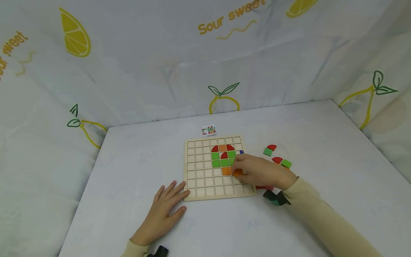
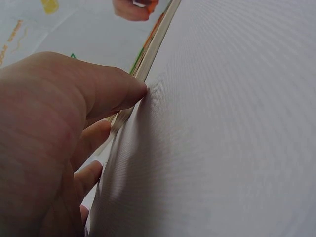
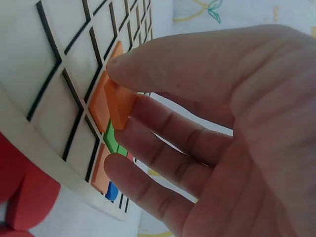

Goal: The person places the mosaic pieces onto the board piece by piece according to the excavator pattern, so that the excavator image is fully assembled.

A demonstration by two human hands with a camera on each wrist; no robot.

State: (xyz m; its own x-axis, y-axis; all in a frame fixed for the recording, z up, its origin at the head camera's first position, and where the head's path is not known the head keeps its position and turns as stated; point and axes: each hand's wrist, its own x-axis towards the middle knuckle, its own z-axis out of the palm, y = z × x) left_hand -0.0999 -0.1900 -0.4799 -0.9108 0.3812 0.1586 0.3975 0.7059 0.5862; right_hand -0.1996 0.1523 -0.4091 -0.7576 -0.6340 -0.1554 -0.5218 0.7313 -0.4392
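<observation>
My right hand [image 1: 261,171] is over the right part of a wooden grid board [image 1: 199,182]. Between its thumb and fingers it pinches an orange square tile [image 3: 120,106], held tilted just off the board. Set in the cells are green square tiles [image 1: 216,163], orange square tiles [image 1: 226,171], red rounded tiles [image 1: 224,155] and a blue piece [image 1: 242,152], partly covered by the right hand. My left hand [image 1: 163,216] lies with fingers spread at the board's lower left corner, fingertips touching its edge.
A small printed pattern card [image 1: 209,130] lies behind the board. Loose red quarter-round pieces [image 1: 272,147] and green squares [image 1: 286,164] are scattered to its right, some hidden by the right arm. Patterned white cloth [image 1: 144,82] hangs behind the white table [image 1: 135,157].
</observation>
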